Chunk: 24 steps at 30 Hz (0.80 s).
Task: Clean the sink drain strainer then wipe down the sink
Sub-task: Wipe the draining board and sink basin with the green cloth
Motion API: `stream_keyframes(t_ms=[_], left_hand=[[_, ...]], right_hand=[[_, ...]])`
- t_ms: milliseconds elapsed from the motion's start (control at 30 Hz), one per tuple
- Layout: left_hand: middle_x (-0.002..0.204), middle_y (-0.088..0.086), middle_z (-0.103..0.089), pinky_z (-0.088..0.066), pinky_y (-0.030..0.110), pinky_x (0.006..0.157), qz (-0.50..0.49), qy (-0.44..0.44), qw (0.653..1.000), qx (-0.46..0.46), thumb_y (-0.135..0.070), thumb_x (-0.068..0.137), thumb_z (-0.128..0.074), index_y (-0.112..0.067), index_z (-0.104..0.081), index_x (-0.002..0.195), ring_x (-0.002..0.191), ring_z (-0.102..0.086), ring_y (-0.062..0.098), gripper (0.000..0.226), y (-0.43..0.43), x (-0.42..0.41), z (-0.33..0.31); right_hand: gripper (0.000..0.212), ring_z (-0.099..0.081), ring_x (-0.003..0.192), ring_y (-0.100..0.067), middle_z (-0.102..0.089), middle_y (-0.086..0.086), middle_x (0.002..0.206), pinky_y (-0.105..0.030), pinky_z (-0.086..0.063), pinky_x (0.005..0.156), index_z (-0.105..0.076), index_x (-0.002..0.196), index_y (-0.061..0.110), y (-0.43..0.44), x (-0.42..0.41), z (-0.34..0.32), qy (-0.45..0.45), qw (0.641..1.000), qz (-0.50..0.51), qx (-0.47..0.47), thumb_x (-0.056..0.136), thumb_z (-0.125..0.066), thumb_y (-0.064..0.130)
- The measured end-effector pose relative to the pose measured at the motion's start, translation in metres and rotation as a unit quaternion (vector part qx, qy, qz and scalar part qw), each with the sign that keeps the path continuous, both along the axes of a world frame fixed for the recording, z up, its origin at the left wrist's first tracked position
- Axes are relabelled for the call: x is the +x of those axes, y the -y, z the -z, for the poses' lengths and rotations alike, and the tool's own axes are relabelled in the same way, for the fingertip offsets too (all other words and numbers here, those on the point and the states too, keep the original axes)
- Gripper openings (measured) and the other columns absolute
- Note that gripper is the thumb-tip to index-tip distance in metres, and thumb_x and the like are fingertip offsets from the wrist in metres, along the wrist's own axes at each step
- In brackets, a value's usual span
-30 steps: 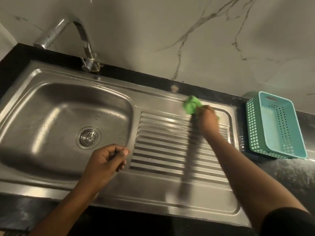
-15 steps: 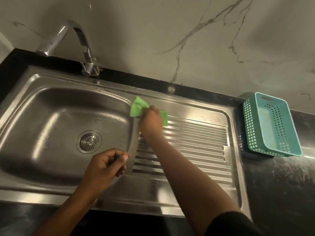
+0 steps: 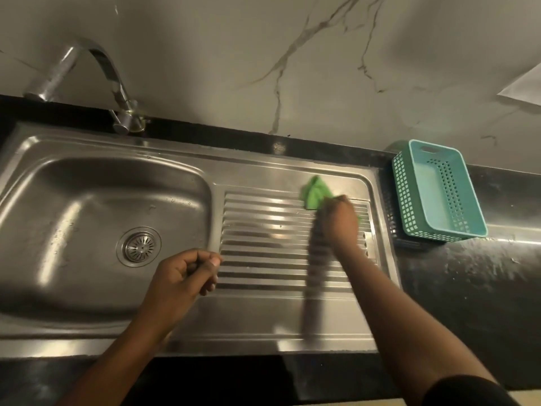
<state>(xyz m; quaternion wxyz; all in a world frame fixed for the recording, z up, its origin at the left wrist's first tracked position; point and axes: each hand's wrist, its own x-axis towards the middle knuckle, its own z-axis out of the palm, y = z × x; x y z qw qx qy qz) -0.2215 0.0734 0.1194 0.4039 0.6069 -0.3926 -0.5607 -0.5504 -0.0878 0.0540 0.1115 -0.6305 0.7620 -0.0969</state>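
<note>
Right hand (image 3: 339, 219) sits right of centre in the frame, pressed down on a green cloth (image 3: 315, 194) at the upper right corner of the ribbed drainboard (image 3: 263, 238); fingers clamped on the cloth, bunching it so a wad sticks out toward the back wall. Likely pressed flat to push water along the ribs. Wiping step of the task looks underway, on the drainboard part of the sink (image 3: 102, 200).

Left hand (image 3: 187, 273) hovers at lower centre, over the edge between basin and drainboard, fingers curled into a loose fist; cannot tell if anything is inside it, maybe just kept out of the way.

Drain strainer (image 3: 139, 247) sits in its hole on the basin floor, centre left, apparently in place. Droplets show on the basin wall.

Tap (image 3: 87, 68) at upper left. Teal basket (image 3: 439, 194) stands on the black bench (image 3: 468, 288) at right, just beside the sink rim, empty as far as visible.

Hidden or unclear: cloth part under the palm, right fingertips blurred, white object at far right edge cut off.
</note>
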Motion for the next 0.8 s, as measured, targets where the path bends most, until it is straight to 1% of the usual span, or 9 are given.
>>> stream_keyframes(t_ms=[67,133,267,333,433,533,600,667,800], left_hand=[[0.075,0.013,-0.074,-0.058,0.025,0.063,0.003,0.0,1.0,-0.001,-0.014,0.099,-0.069,-0.028,-0.083,0.095,0.065,-0.068,0.016,0.021,0.0,0.0,0.001],[0.074,0.012,-0.074,-0.057,0.026,0.063,0.001,-0.002,1.0,0.001,-0.013,0.099,-0.068,-0.025,-0.083,0.095,0.065,-0.068,0.017,0.019,0.0,0.002,0.001],[0.075,0.01,-0.075,-0.058,0.028,0.066,0.002,0.005,1.0,0.012,-0.011,0.1,-0.066,-0.02,-0.082,0.097,0.066,-0.069,0.015,0.018,-0.001,0.006,0.001],[0.074,0.01,-0.075,-0.057,0.031,0.067,0.002,0.004,1.0,0.013,-0.01,0.1,-0.066,-0.018,-0.082,0.097,0.066,-0.068,0.016,0.017,-0.002,0.009,0.0],[0.073,0.01,-0.075,-0.056,0.036,0.069,-0.001,0.002,1.0,0.013,-0.008,0.1,-0.066,-0.016,-0.081,0.096,0.065,-0.067,0.017,0.018,-0.002,0.009,0.0],[0.073,0.01,-0.075,-0.057,0.036,0.068,-0.005,0.007,1.0,0.01,-0.008,0.1,-0.066,-0.019,-0.082,0.093,0.066,-0.068,0.016,0.02,-0.002,0.009,-0.002],[0.073,0.011,-0.075,-0.058,0.03,0.064,-0.006,0.009,1.0,0.003,-0.008,0.1,-0.066,-0.021,-0.083,0.09,0.065,-0.068,0.015,0.023,-0.002,0.008,-0.003],[0.074,0.011,-0.075,-0.058,0.025,0.062,0.0,0.012,1.0,0.0,-0.009,0.1,-0.066,-0.023,-0.083,0.09,0.064,-0.068,0.014,0.024,-0.001,0.005,-0.003],[0.071,0.011,-0.074,-0.056,0.024,0.06,0.004,0.011,1.0,0.004,-0.006,0.1,-0.066,-0.018,-0.082,0.091,0.063,-0.067,0.015,0.023,0.003,-0.002,0.0]], right_hand=[[0.022,-0.062,0.079,-0.038,-0.067,-0.022,0.097,-0.037,-0.046,0.067,-0.075,0.091,0.007,-0.006,-0.056,-0.006,-0.004,0.997,0.071,0.004,0.095,-0.055,0.014],[0.023,-0.059,0.075,-0.038,-0.068,-0.025,0.094,-0.037,-0.047,0.066,-0.076,0.091,0.006,-0.009,-0.078,-0.01,0.003,0.993,0.116,0.007,0.093,-0.054,0.012],[0.022,-0.061,0.098,-0.036,-0.066,-0.022,0.107,-0.037,-0.048,0.081,-0.074,0.1,0.005,-0.012,-0.033,-0.003,-0.001,0.988,0.155,-0.026,0.09,-0.055,0.007],[0.022,-0.059,0.096,-0.027,-0.066,-0.015,0.113,-0.035,-0.049,0.08,-0.073,0.104,0.009,-0.017,0.008,0.001,0.014,0.989,0.142,-0.04,0.097,-0.053,0.01],[0.026,-0.061,0.103,-0.027,-0.065,-0.004,0.119,-0.037,-0.053,0.084,-0.075,0.108,0.015,-0.026,0.083,0.004,0.045,0.994,0.079,-0.056,0.099,-0.051,0.014],[0.025,-0.059,0.108,-0.033,-0.064,-0.009,0.122,-0.043,-0.054,0.09,-0.075,0.11,0.01,-0.031,0.158,0.0,0.094,0.995,-0.002,-0.043,0.095,-0.054,0.01],[0.026,-0.058,0.109,-0.034,-0.062,-0.01,0.122,-0.046,-0.056,0.088,-0.074,0.112,0.008,-0.032,0.188,-0.003,0.1,0.994,-0.044,-0.025,0.092,-0.057,0.006],[0.028,-0.055,0.114,-0.033,-0.06,-0.009,0.123,-0.045,-0.057,0.087,-0.074,0.115,0.009,-0.031,0.196,-0.003,0.082,0.993,-0.085,-0.008,0.091,-0.059,0.005],[0.039,-0.056,0.118,-0.035,-0.062,-0.009,0.127,-0.044,-0.055,0.088,-0.071,0.129,0.018,-0.034,0.162,-0.008,0.07,0.975,-0.21,-0.004,0.093,-0.059,0.008]])
